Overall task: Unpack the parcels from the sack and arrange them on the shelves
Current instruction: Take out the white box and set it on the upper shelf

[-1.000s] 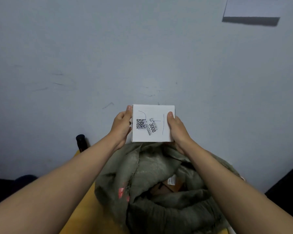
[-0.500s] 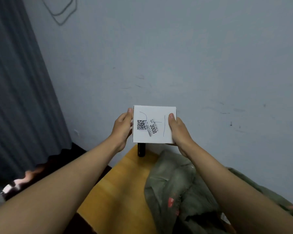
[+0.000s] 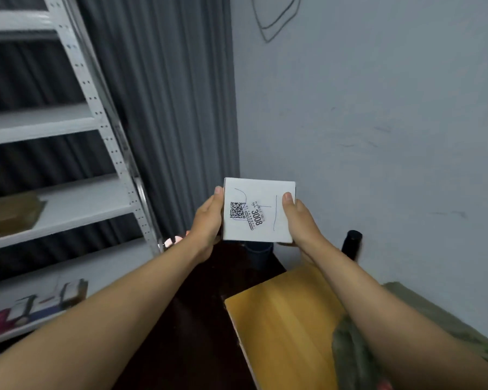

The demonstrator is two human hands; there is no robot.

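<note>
I hold the box (image 3: 258, 209) out in front, left hand (image 3: 206, 223) on its left side, right hand (image 3: 299, 220) on its right. The shelves (image 3: 54, 206) stand to the left, with a curtain (image 3: 166, 108) behind them. The table (image 3: 282, 313) is below on the right, and the sack (image 3: 434, 313) lies on it by the wall (image 3: 378, 108).

Both forearms are bare from elbow to wrist; no sleeve edge is visible. Left hand (image 3: 206, 220) and right hand (image 3: 299, 220) carry no glove. Wrists and visible fingers are unadorned. Thumbnails are short and unpainted.
</note>
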